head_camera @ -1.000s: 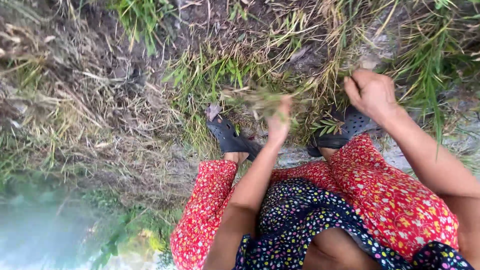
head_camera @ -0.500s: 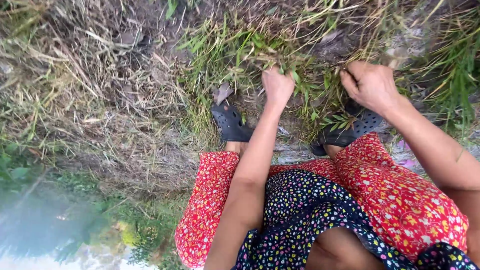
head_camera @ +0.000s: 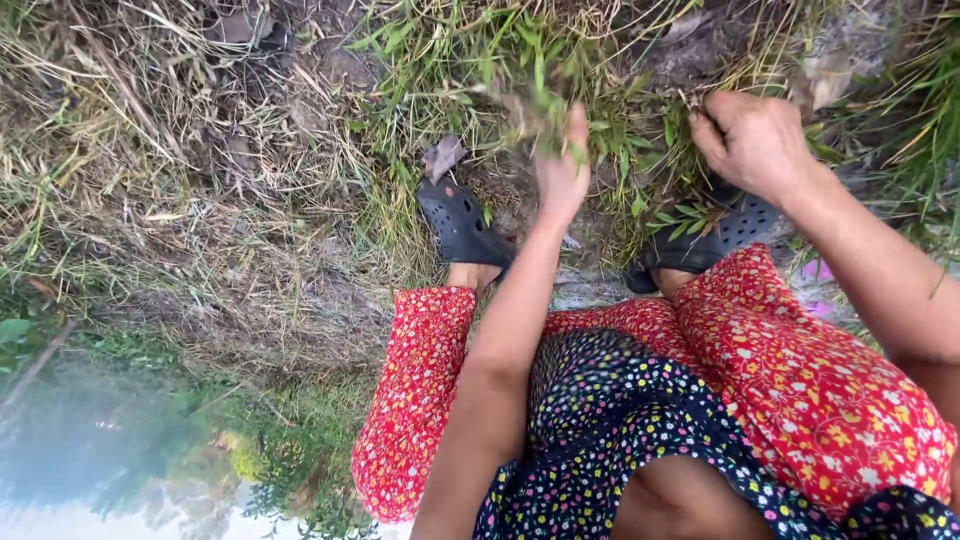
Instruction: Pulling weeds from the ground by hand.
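The left hand (head_camera: 562, 170) is raised in front of the knees with its fingers curled shut around a small tuft of green grass blades (head_camera: 535, 95), whose tips stick up above the fingertips; the blur there hides how many blades it has. The right hand (head_camera: 752, 140) sits further right, near the same level, closed into a loose fist with the knuckles up, its fingers pinching into the grass clump (head_camera: 660, 150) that grows between the two hands. That clump is rooted in the bank of soil just beyond the feet. Below the left hand lies the left black perforated clog (head_camera: 458, 222), toe pointing up the slope, with a dry brown leaf (head_camera: 443, 156) just beside its tip. The right black clog (head_camera: 715, 238) lies under the right wrist, partly covered by grass. Nearer the camera are red flowered trousers (head_camera: 800, 370) over both knees and a dark dotted garment (head_camera: 610, 420) between them. To the left spreads dry straw-coloured grass (head_camera: 200, 200) on bare earth.
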